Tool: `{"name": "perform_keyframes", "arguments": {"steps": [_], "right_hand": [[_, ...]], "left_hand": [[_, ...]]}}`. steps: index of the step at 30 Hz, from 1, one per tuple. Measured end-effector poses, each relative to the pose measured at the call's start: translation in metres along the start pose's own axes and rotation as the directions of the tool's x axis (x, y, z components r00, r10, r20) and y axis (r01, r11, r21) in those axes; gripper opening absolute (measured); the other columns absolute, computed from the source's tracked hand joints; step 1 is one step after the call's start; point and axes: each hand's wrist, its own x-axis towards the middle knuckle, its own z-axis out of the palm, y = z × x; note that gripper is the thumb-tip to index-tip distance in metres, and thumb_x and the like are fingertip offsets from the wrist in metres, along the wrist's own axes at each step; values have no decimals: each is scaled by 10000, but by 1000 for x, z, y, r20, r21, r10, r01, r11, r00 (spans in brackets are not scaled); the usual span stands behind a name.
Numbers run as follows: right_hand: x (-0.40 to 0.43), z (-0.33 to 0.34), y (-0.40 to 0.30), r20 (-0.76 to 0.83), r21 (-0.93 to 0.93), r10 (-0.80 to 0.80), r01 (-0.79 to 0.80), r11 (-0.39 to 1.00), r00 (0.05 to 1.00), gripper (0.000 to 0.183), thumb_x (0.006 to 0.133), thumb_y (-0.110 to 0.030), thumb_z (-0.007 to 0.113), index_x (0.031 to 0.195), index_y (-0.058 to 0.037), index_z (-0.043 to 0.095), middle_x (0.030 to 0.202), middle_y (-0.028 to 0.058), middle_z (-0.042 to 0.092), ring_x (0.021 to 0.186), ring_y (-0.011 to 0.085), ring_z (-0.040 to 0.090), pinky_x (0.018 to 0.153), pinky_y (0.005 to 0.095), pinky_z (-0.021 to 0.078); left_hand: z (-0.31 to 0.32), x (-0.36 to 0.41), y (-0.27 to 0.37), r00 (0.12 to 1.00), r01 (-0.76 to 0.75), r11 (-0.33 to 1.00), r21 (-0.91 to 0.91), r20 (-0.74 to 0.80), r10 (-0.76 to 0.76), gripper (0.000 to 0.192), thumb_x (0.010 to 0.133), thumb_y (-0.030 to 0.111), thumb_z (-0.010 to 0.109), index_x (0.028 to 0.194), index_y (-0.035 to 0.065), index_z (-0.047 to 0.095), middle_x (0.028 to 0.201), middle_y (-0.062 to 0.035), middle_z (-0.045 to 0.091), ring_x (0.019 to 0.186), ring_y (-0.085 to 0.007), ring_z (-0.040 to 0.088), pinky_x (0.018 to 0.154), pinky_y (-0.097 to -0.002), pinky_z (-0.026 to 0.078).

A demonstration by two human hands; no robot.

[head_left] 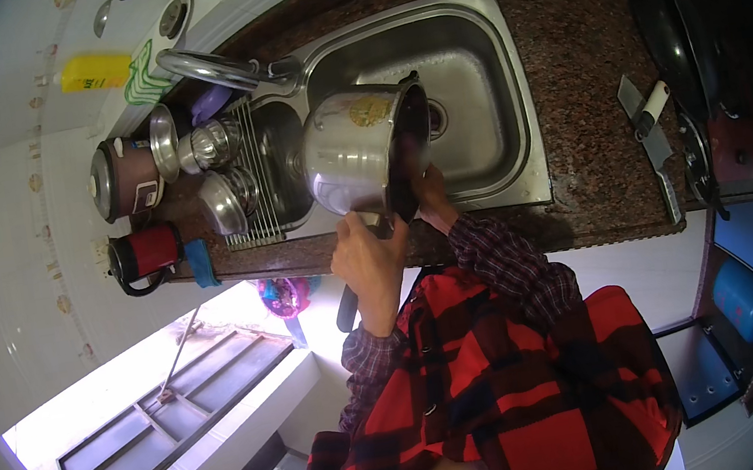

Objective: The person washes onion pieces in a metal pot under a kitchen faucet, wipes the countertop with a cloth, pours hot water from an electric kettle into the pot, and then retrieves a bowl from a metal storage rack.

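A stainless steel pot [351, 149] with a yellowish round mark on its side lies tipped over the sink [525, 144], its mouth facing the drain. My left hand [372, 264] is closed around its dark long handle [347, 309], close to the rim. At the lower edge of the pot's mouth is my right hand [434, 195]. Its fingers reach into the shadowed interior and are blurred, so whether they hold anything cannot be made out. The curved chrome faucet [212, 67] stands behind the pot, to the left.
Steel bowls [222, 202] sit by a wire rack [258, 179] over the small basin. Further left are a rice cooker [126, 179] and a red electric kettle [147, 252]. A white-handled knife [653, 106] and a dark wok [669, 47] occupy the granite counter's [577, 80] right end.
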Motion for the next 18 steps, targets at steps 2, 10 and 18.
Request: {"name": "perform_keyframes", "arguments": {"steps": [2, 10, 18], "right_hand": [[10, -13, 4, -4, -84, 48, -48, 995, 999, 310, 861, -303, 554, 974, -15, 571, 841, 19, 578, 739, 98, 526, 641, 279, 449], [-41, -18, -128, 264, -637, -192, 320, 701, 945, 297, 870, -275, 518, 967, 4, 543, 850, 140, 588, 796, 218, 572, 675, 325, 456], [-68, -197, -146, 459, -823, -703, 557, -107, 543, 483, 771, -206, 623, 1196, -50, 455, 1263, 184, 407, 1181, 365, 370, 973, 425, 313]], "left_hand": [[6, 2, -7, 1000, -12, 1000, -4, 0, 12, 351, 606, 305, 719, 730, 13, 567, 680, -159, 606, 647, -330, 604, 565, -405, 463], [15, 13, -82, 680, 731, 317, -605, 684, -265, 316, 747, 287, 586, 764, -26, 549, 570, -112, 552, 426, -177, 529, 331, -252, 378], [24, -31, -71, 594, 760, -112, -640, 754, -279, 326, 737, 313, 548, 839, 4, 556, 618, -108, 562, 428, -208, 502, 355, -286, 381]]}}
